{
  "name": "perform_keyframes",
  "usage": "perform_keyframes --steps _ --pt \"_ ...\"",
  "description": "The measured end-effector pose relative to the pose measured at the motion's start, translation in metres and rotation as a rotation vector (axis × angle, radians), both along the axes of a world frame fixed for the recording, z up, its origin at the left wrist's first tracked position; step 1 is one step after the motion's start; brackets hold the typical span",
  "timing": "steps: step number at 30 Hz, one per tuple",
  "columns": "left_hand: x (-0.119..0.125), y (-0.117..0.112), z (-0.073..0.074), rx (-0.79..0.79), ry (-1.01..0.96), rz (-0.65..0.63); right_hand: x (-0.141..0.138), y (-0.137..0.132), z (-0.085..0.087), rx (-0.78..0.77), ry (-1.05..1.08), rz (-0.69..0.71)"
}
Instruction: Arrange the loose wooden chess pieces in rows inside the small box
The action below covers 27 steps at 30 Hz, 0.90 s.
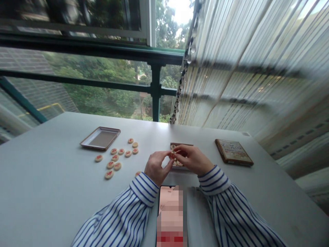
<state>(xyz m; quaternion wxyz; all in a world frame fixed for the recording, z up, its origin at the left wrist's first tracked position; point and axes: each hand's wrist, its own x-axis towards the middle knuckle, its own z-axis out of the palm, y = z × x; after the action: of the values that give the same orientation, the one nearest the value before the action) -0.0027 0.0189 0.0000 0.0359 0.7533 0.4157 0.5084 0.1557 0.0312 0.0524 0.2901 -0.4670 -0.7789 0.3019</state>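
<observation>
My left hand [156,167] and my right hand [192,158] meet over a small brown tray [181,145] near the middle of the white table [51,192]. Both pinch a round cream game piece with a red mark [171,155] between their fingertips. More such pieces lie in the tray under my hands, mostly hidden. Several loose pieces [117,158] with red marks lie scattered on the table to the left of my left hand. Both sleeves are blue-and-white striped.
An empty brown lid or tray [100,138] sits at the back left. A folded board or box [233,152] lies at the right. A phone [170,215] stands near the front edge between my arms. Windows and a blind run behind the table.
</observation>
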Motion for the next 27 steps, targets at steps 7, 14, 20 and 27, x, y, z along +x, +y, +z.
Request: perform_keyframes --steps 7,14,20,27 --pt "0.0008 0.0003 0.0004 -0.045 -0.053 -0.021 -0.0001 0.0024 -0.0036 -0.016 0.02 0.008" --pt "-0.0009 -0.0002 0.0015 -0.223 -0.18 -0.068 0.0011 0.0022 0.0005 0.031 -0.021 -0.019" --pt "0.0008 0.0008 0.0014 -0.438 -0.388 -0.122 0.0014 0.0014 0.0005 0.062 -0.06 -0.013" --pt "0.0011 0.0028 0.0002 -0.627 -0.564 -0.173 0.0004 0.0011 -0.0011 0.078 -0.066 -0.013"
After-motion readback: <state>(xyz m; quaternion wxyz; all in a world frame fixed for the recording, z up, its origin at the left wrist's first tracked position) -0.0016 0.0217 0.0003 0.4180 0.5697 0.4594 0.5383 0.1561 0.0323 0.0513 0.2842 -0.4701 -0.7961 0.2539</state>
